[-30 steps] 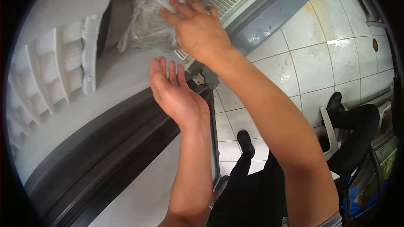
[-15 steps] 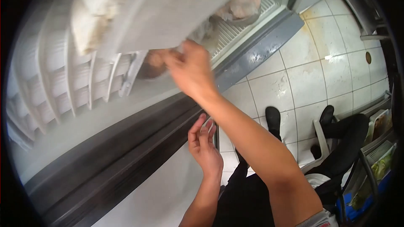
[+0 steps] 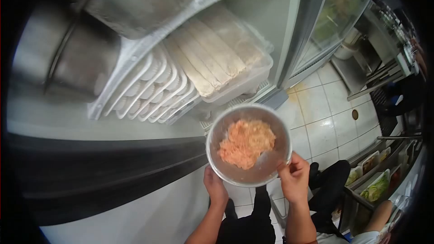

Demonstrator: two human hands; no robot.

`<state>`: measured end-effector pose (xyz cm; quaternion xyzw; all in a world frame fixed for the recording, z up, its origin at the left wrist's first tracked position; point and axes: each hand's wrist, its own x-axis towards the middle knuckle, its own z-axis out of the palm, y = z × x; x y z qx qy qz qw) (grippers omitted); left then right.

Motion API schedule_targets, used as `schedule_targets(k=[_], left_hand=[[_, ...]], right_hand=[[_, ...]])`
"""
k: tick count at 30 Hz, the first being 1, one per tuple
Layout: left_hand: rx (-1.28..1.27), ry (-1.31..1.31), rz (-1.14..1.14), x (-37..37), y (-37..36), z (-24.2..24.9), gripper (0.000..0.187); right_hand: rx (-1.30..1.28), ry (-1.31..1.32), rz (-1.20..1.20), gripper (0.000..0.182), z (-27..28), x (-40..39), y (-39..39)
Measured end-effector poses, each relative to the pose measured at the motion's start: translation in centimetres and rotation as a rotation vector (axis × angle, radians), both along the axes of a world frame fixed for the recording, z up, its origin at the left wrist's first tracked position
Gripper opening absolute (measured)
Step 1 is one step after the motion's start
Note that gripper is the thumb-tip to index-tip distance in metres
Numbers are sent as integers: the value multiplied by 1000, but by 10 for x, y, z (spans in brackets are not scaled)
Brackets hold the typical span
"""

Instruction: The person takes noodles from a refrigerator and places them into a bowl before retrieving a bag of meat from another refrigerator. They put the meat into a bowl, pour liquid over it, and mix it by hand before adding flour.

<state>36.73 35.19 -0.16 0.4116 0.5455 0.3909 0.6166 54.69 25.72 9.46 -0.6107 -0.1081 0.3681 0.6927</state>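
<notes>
A round metal bowl (image 3: pixel 276 129) with a mound of pinkish minced food (image 3: pixel 246 143) is held up in front of the open fridge. My right hand (image 3: pixel 294 177) grips its lower right rim, thumb at the edge. At the lower left rim is my left hand (image 3: pixel 215 185), closed against the bowl, its fingertips partly hidden. Behind the bowl, a clear plastic container (image 3: pixel 257 74) of long pale wrapped pieces (image 3: pixel 210 58) sits on a shelf beside a stack of white trays (image 3: pixel 151 88).
Large metal pots (image 3: pixel 140 2) stand on the upper shelf. The dark fridge door edge (image 3: pixel 113 171) runs along the left. At right are the tiled floor (image 3: pixel 323 129), a seated person's dark-clothed leg (image 3: pixel 332 180) and food trays (image 3: pixel 377 185) on a metal rack.
The bowl of minced food is now out in front of the fridge, between both my hands. My right hand has left the lower shelf, and the view has shifted to show more shelves.
</notes>
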Motion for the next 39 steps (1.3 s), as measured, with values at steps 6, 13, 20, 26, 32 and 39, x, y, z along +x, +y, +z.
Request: schedule_targets(k=[6,13,20,26,32,39], left_hand=[[-91,-52,25,16,60,-17,31],[25,262,-18,58,127,-23,48],[650,942,63,99,213,-72,78],[546,1537,-306,113,261,-94,89],[996,1510,-168,100,266,-104,79],[871,872,-51,86,252,-94,47]], right_hand=[[110,-133,-54,33,80,61,103],[-134,-430,138,39,67,145,195],[132,-634,-191,62,47,115,165],[-9,-450,-324,19,-165,106,144],[-107,-406,158,26,-259,-2,199],[-38,-574,140,54,-250,-40,259]])
